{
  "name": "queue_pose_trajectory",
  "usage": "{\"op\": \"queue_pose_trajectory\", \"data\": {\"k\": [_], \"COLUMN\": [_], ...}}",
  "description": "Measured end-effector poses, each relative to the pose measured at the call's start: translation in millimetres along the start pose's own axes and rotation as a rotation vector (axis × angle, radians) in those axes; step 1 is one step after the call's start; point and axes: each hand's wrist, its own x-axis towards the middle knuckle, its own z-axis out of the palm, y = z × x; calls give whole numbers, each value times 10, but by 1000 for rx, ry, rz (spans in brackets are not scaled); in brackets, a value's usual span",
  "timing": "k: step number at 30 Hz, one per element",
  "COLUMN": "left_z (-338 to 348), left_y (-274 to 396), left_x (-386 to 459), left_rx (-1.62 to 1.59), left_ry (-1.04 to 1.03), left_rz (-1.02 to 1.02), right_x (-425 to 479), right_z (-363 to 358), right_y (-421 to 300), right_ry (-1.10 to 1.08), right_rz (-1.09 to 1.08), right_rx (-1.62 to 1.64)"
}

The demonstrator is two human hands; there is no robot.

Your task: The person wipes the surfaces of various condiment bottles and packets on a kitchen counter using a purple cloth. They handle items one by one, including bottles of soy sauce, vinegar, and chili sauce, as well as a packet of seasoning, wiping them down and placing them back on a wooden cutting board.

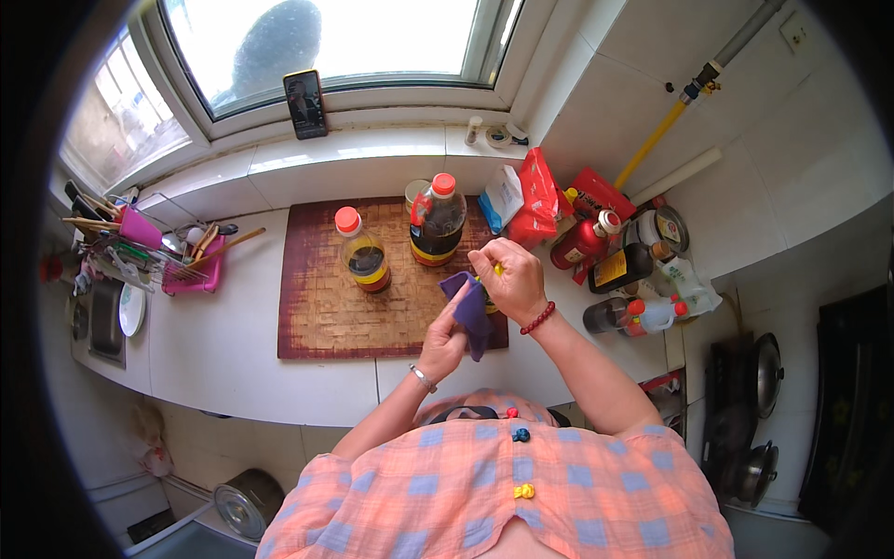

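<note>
My left hand (pixel 444 344) holds a purple cloth (pixel 473 316) against an object at the right side of a brown woven-pattern board (pixel 328 321). My right hand (pixel 513 278) is closed around the yellow top of that object, which is mostly hidden behind the cloth and hands; it seems to be a bottle. On the board stand a red-capped bottle of dark liquid (pixel 364 260) at the middle and a larger red-capped bottle (pixel 438 227) behind my hands. A small round container (pixel 417 192) sits behind the larger bottle.
Seasoning packets (pixel 532 199), a red bottle (pixel 581 244) and a dark bottle (pixel 621 268) crowd the counter's right side. A phone (pixel 305 105) leans on the window. At left are a pink basket (pixel 202 269), a white plate (pixel 132 309) and a sink (pixel 107 328).
</note>
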Motion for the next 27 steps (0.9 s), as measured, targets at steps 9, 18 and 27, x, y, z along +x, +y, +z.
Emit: {"op": "queue_pose_trajectory", "data": {"k": [9,18,27], "left_z": [266,253,-134], "left_y": [62,-111,-965], "left_x": [408,541,225], "left_rx": [443,311,512], "left_ry": [111,34,84], "left_rz": [343,396,63], "right_x": [-12,-27,-8], "right_z": [28,42,24], "right_y": [16,63,49], "right_ry": [20,61,-51], "right_rz": [6,41,127], "right_rx": [-29,-22,81]}}
